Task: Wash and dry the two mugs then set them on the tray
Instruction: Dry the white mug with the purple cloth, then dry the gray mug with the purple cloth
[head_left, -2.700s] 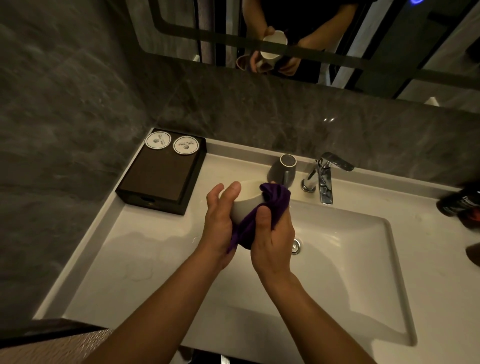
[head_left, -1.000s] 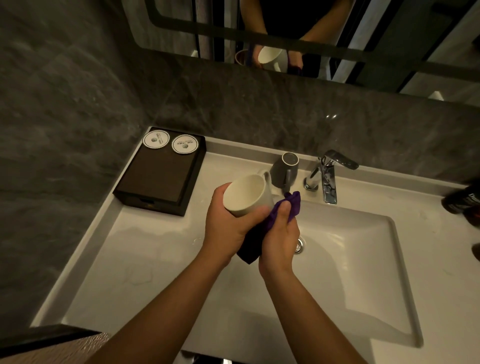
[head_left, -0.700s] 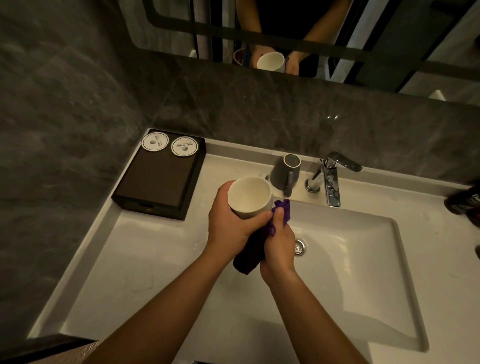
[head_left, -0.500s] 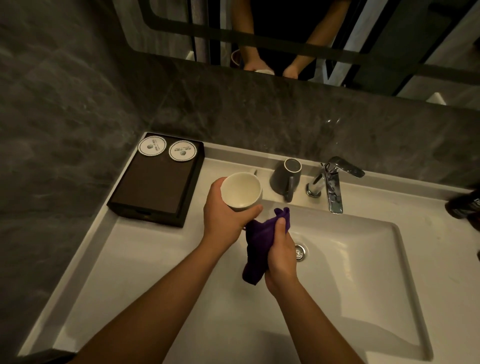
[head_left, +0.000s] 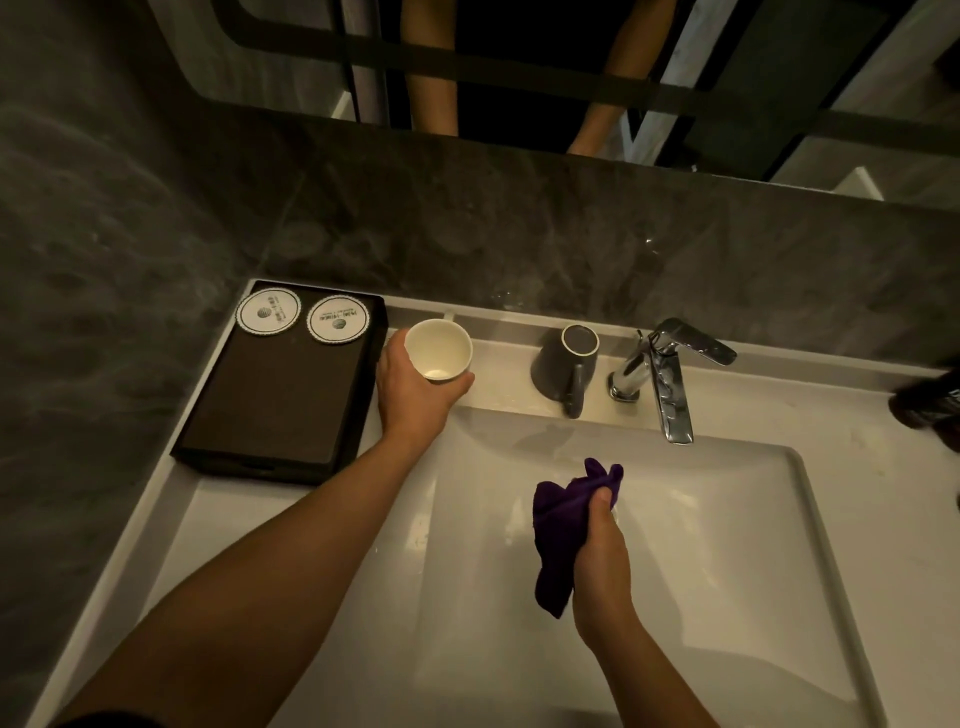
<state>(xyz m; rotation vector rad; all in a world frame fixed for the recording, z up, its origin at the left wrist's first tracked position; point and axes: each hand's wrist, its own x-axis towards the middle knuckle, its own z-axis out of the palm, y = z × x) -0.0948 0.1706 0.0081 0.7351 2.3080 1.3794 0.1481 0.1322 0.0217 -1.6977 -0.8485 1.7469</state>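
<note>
From the head camera I look down on a pale desk (head_left: 249, 519) with a sink (head_left: 727, 571) set in it, under a dark stone wall (head_left: 519, 234).

My left hand (head_left: 415, 395) reaches forward to the back of the desk. Its grip is closed around the white mug (head_left: 439, 351): the fingers wrap the side and the thumb lies on the near wall. The mug is upright with its mouth open to the camera, and its inside looks bare. It is just beside the right edge of the dark tray (head_left: 280, 405), not on it. I cannot tell if its base touches the desk.

The tray lies in the left back corner. Two round paper discs (head_left: 268, 312) sit side by side at its far end.

The grey mug (head_left: 566, 364) stands on the desk between the white mug and the chrome faucet (head_left: 660, 374), with its handle turned toward the sink.

My right hand (head_left: 600, 561) is over the sink, well apart from both mugs. Its grip is clamped on the purple cloth (head_left: 566, 525), which is bunched above the thumb and hangs down on the left of the palm.

A dark bottle (head_left: 930, 405) shows blurred at the right edge. The mirror (head_left: 519, 52) above reflects two forearms.
</note>
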